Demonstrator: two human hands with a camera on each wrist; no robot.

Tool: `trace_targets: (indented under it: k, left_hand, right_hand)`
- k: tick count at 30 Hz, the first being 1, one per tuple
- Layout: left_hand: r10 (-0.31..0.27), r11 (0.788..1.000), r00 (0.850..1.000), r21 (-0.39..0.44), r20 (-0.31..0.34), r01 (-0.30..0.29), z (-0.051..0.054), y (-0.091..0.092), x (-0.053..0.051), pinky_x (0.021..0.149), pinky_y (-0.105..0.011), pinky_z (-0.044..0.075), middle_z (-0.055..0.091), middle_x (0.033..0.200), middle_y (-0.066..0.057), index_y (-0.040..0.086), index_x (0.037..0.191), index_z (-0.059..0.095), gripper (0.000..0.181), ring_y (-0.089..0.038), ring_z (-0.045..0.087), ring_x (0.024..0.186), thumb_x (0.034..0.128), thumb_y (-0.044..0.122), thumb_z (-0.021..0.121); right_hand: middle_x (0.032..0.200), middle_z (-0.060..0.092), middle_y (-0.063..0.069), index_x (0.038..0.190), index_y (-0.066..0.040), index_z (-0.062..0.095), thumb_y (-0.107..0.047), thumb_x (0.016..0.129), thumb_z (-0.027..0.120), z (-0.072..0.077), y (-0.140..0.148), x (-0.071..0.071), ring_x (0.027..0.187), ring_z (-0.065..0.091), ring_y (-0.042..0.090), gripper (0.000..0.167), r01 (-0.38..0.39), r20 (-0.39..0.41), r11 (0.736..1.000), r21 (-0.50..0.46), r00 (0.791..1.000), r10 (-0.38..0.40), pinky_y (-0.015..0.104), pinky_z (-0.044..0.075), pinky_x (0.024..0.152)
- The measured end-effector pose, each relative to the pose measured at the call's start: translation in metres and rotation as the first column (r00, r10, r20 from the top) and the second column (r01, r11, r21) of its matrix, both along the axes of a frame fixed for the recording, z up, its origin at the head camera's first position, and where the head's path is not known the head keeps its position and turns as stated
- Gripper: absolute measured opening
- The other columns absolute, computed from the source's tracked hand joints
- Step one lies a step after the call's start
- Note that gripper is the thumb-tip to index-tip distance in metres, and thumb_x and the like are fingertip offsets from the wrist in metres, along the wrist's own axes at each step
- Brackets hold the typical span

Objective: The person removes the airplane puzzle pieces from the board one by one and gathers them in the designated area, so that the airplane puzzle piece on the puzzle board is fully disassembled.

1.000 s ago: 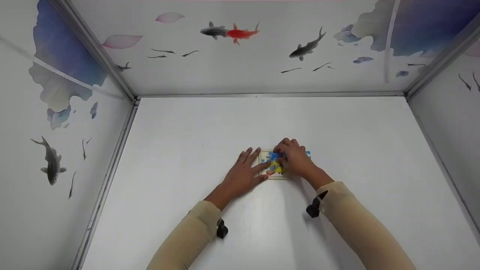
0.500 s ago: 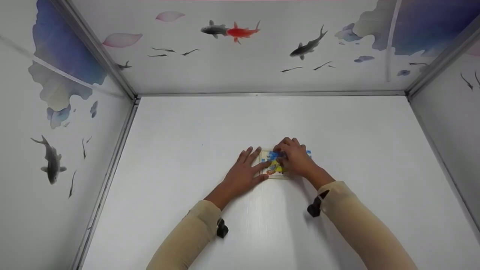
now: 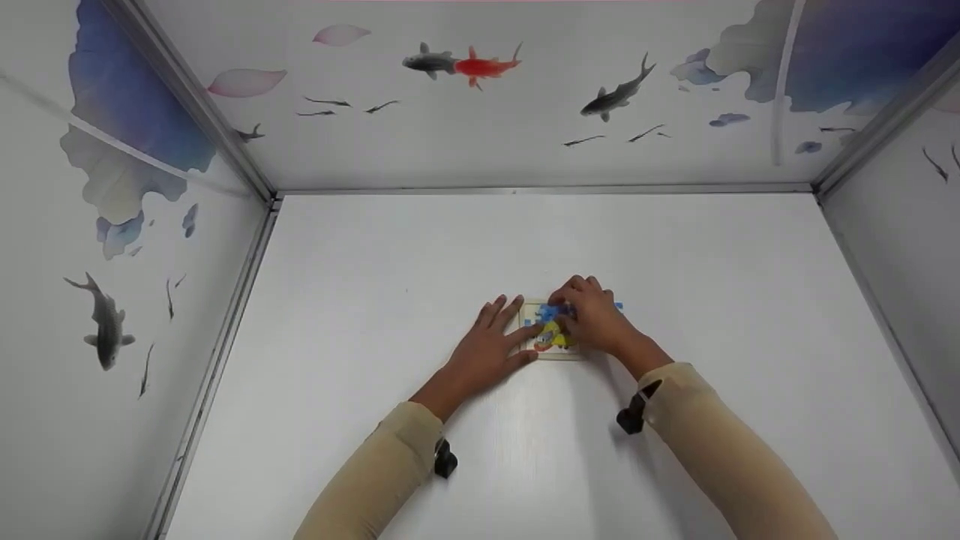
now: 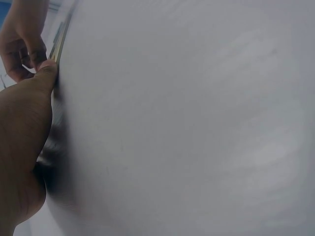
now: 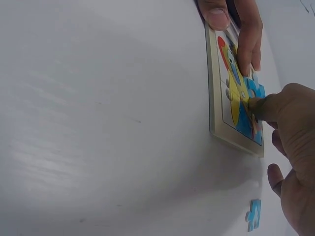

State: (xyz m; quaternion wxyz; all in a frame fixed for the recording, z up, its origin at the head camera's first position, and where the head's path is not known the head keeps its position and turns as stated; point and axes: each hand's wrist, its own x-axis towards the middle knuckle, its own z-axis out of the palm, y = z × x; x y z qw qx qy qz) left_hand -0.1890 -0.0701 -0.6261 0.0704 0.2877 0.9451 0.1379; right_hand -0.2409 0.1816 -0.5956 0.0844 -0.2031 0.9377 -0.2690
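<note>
A small wooden jigsaw puzzle (image 3: 559,357) in a pale frame lies on the table, with a yellow, blue and red picture. My left hand (image 3: 484,352) rests on its left side with fingers spread, the thumb at the near edge and a finger on the picture. Over the upper right part, my right hand (image 3: 596,319) bends thumb and index finger onto a blue puzzle piece, seemingly pinching it. The right wrist view shows that thumb (image 5: 263,107) touching the picture, while the index fingertip is hidden. My right hand covers much of the puzzle's right side.
One loose blue puzzle piece (image 5: 253,215) lies on the white table (image 3: 375,300) just beyond the frame, by my right hand. White panels printed with fish (image 3: 615,97) enclose the table at the back and both sides.
Both hands stay at the puzzle. The right hand's thumb and index finger have shifted only very slightly, and more of the yellow picture shows between the hands.
</note>
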Motion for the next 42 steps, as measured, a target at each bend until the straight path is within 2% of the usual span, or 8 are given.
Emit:
trace_targets:
  k: [7, 15, 21, 30, 36, 42]
  left_hand:
    - [0.002, 1.0, 1.0, 0.002, 0.005, -0.002, 0.003, 0.0, 0.001, 0.142, -0.055, 0.016, 0.014, 0.188, -0.008, 0.038, 0.17, 0.045, 0.062, -0.036, 0.012, 0.175, 0.1153, 0.065, 0.038]
    - [0.002, 1.0, 1.0, -0.007, -0.002, -0.002, 0.0, -0.001, 0.0, 0.142, -0.055, 0.016, 0.014, 0.188, -0.008, 0.039, 0.17, 0.044, 0.062, -0.036, 0.012, 0.175, 0.115, 0.066, 0.037]
    - [0.001, 1.0, 1.0, 0.006, -0.003, -0.001, -0.001, -0.001, 0.0, 0.142, -0.055, 0.017, 0.014, 0.188, -0.008, 0.039, 0.171, 0.043, 0.062, -0.036, 0.012, 0.175, 0.1151, 0.065, 0.037]
    - [0.008, 1.0, 1.0, 0.004, -0.004, -0.008, -0.003, 0.0, 0.001, 0.142, -0.054, 0.017, 0.012, 0.189, -0.006, 0.041, 0.171, 0.042, 0.062, -0.035, 0.01, 0.175, 0.1151, 0.067, 0.035]
    - [0.002, 1.0, 1.0, 0.008, -0.004, -0.002, -0.002, 0.0, 0.0, 0.142, -0.054, 0.016, 0.013, 0.188, -0.007, 0.039, 0.171, 0.043, 0.062, -0.035, 0.01, 0.175, 0.1153, 0.066, 0.036]
    - [-0.002, 1.0, 1.0, 0.007, -0.01, 0.002, -0.003, 0.0, 0.0, 0.142, -0.055, 0.017, 0.014, 0.188, -0.007, 0.038, 0.17, 0.045, 0.062, -0.036, 0.011, 0.175, 0.1154, 0.065, 0.037]
  right_hand:
    - [0.132, 0.066, 0.013, 0.129, -0.012, 0.076, -0.02, 0.104, 0.08, 0.002, 0.001, 0.001, 0.125, 0.057, 0.036, 0.027, -0.017, -0.016, 1.0, 0.001, 1.0, 0.017, 0.069, 0.045, 0.107]
    - [0.134, 0.067, 0.015, 0.136, -0.011, 0.077, -0.023, 0.104, 0.08, 0.003, 0.001, 0.002, 0.124, 0.057, 0.037, 0.034, -0.043, -0.052, 0.999, 0.033, 0.998, 0.045, 0.067, 0.046, 0.104]
    - [0.131, 0.067, 0.015, 0.134, -0.011, 0.078, -0.023, 0.104, 0.079, 0.001, 0.002, 0.002, 0.12, 0.058, 0.037, 0.033, -0.058, -0.088, 0.997, 0.051, 0.994, 0.062, 0.065, 0.046, 0.1]
    - [0.126, 0.069, 0.015, 0.131, -0.009, 0.079, -0.025, 0.102, 0.08, 0.002, 0.004, 0.004, 0.116, 0.061, 0.037, 0.033, -0.068, -0.142, 0.995, 0.077, 0.987, 0.078, 0.069, 0.048, 0.102]
    - [0.127, 0.069, 0.014, 0.131, -0.011, 0.08, -0.027, 0.102, 0.08, 0.005, 0.013, 0.004, 0.117, 0.06, 0.035, 0.033, -0.058, -0.137, 0.995, 0.087, 0.988, 0.07, 0.066, 0.049, 0.102]
    - [0.125, 0.068, 0.012, 0.129, -0.013, 0.082, -0.022, 0.102, 0.082, 0.008, 0.029, 0.007, 0.115, 0.058, 0.032, 0.028, -0.089, -0.142, 0.994, 0.062, 0.985, 0.097, 0.062, 0.05, 0.101]
